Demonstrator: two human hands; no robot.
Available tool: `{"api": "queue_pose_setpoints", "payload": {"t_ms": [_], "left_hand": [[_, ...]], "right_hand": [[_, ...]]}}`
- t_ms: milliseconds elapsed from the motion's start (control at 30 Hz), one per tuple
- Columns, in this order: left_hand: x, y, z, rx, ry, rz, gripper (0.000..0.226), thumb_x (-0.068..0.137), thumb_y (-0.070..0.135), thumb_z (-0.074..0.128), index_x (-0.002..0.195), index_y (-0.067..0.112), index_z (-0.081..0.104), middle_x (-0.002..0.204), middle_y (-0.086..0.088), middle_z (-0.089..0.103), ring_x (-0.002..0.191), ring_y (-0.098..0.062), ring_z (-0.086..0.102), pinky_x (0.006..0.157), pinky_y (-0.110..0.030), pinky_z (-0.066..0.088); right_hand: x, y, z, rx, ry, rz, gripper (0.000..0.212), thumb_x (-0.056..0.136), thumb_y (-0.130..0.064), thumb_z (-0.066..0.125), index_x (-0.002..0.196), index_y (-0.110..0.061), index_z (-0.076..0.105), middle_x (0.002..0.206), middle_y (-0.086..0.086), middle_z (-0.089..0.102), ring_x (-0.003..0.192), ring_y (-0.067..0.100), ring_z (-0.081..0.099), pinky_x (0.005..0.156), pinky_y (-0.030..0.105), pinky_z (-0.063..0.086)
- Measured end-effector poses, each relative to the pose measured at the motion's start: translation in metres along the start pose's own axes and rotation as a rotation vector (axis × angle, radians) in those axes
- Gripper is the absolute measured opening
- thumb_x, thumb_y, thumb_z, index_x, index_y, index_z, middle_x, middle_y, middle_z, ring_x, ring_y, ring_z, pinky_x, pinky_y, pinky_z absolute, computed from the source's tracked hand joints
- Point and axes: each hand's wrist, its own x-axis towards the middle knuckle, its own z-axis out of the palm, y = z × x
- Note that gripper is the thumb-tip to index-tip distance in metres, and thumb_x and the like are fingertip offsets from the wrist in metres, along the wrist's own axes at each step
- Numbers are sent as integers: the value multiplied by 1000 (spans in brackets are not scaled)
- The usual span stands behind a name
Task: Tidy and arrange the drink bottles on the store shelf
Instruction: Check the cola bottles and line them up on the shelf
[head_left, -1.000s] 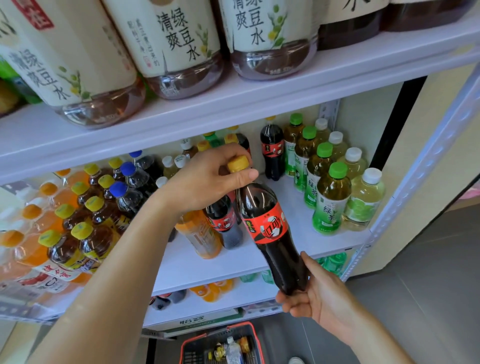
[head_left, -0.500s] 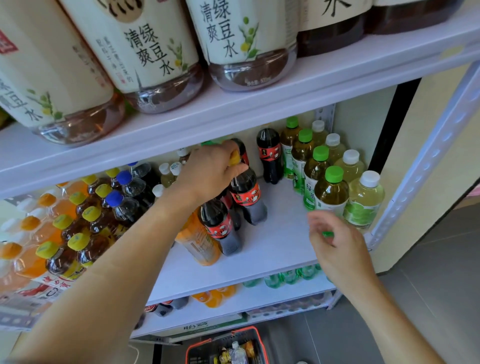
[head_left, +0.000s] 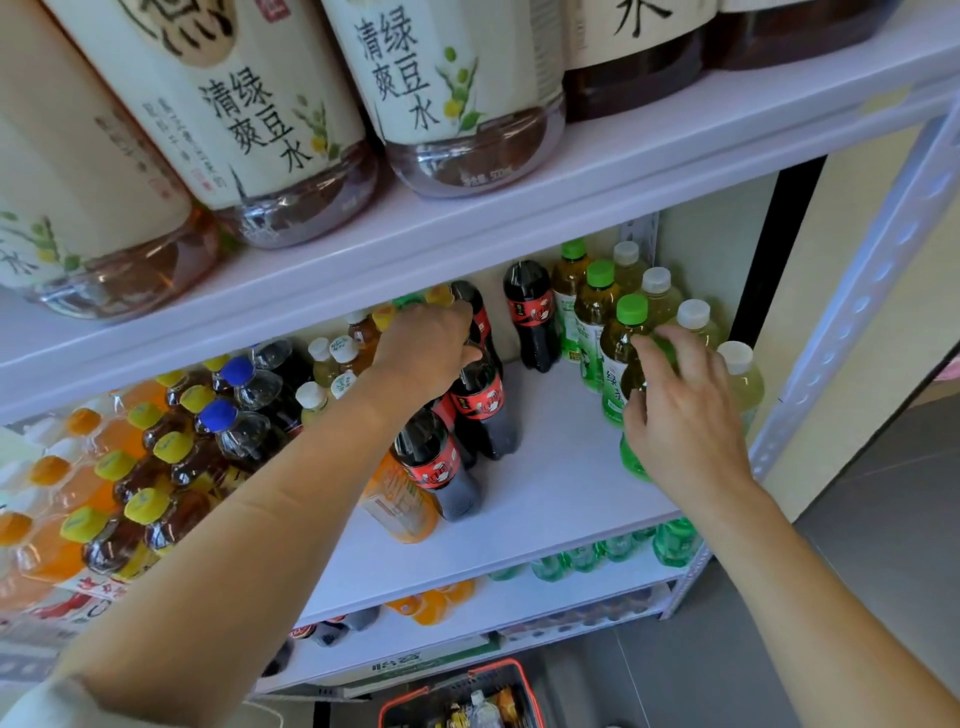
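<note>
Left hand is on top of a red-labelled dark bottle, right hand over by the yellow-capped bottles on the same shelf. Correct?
Not quite. The left hand does grip the top of a red-labelled dark bottle, but the right hand is at the green-capped tea bottles at that shelf's right end; the yellow-capped bottles stand far left. The head view shows it.

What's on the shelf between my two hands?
In the head view, a lone red-label cola bottle stands at the back; the rest is bare white shelf.

My left hand (head_left: 426, 353) curls round the top of a cola bottle (head_left: 479, 408); my right hand (head_left: 685, 415) reaches forward, fingers (head_left: 648, 358) loosely spread
</note>
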Motion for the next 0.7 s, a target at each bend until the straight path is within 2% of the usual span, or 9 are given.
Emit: {"api": "queue_pose_setpoints", "payload": {"t_ms": [100, 167, 233, 333, 433, 500, 533, 633, 700], "left_hand": [[-1, 7, -8, 49, 13, -38, 44, 93, 44, 61, 124, 15, 54, 113, -12, 59, 110, -33, 54, 79, -40, 44], [2, 17, -14, 29, 110, -22, 39, 93, 39, 60, 123, 14, 57, 115, -13, 59, 111, -36, 54, 86, -42, 47], [12, 31, -19, -85, 186, 42, 29, 94, 26, 53, 117, 9, 60, 109, -16, 60, 105, -38, 56, 85, -42, 50], [39, 55, -17, -221, 94, 37, 40, 93, 18, 53, 131, 6, 52, 130, -21, 52, 117, -40, 50, 94, -45, 45], [68, 73, -7, -175, -33, -29, 62, 90, 17, 59, 146, 7, 33, 151, -22, 30, 133, -44, 35, 104, -52, 39], [84, 76, -2, -139, -15, -82, 64, 87, 13, 63, 144, 9, 35, 150, -22, 33, 134, -43, 35, 102, -53, 41], [91, 76, -3, -142, 8, -104, 57, 86, 10, 62, 139, 7, 41, 145, -22, 40, 131, -42, 41, 98, -51, 44], [106, 72, -6, -171, 9, -111, 32, 88, 3, 58, 120, 2, 55, 123, -22, 54, 108, -40, 57, 77, -42, 47], [105, 70, -6, -137, 3, -74, 28, 89, 2, 56, 117, 2, 56, 116, -21, 55, 98, -40, 60, 69, -39, 43]], "right_hand": [[1, 4, 2, 12, 44, -9, 54, 77, -2, 68, 129, -2, 56, 133, 21, 48, 109, 43, 49, 93, 52, 46], [1, 4, 3, 33, 62, -12, 55, 78, -2, 66, 131, -3, 55, 134, 20, 48, 109, 41, 49, 91, 52, 47], [-2, 2, 2, 70, 90, -5, 55, 79, -2, 63, 133, -4, 54, 136, 19, 48, 115, 40, 48, 92, 53, 46], [-12, -2, -2, 191, 221, -20, 48, 78, 2, 61, 126, -4, 58, 132, 17, 53, 117, 38, 51, 92, 52, 44], [-34, -5, -4, 305, 278, -67, 40, 80, 2, 55, 119, -3, 62, 126, 15, 56, 110, 34, 54, 88, 48, 45], [-51, -6, -2, 351, 233, -50, 37, 83, -2, 51, 118, -4, 63, 125, 13, 57, 110, 30, 53, 88, 45, 49], [-59, -7, -1, 363, 206, -34, 37, 84, -4, 49, 118, -5, 63, 125, 12, 57, 111, 28, 53, 87, 43, 51], [-75, -5, 2, 407, 159, 0, 35, 84, -6, 49, 117, -8, 62, 123, 9, 58, 109, 26, 55, 81, 33, 50], [-81, -2, 5, 469, 128, 41, 34, 85, -4, 53, 117, -11, 61, 121, 6, 58, 107, 21, 55, 82, 27, 49]]}}
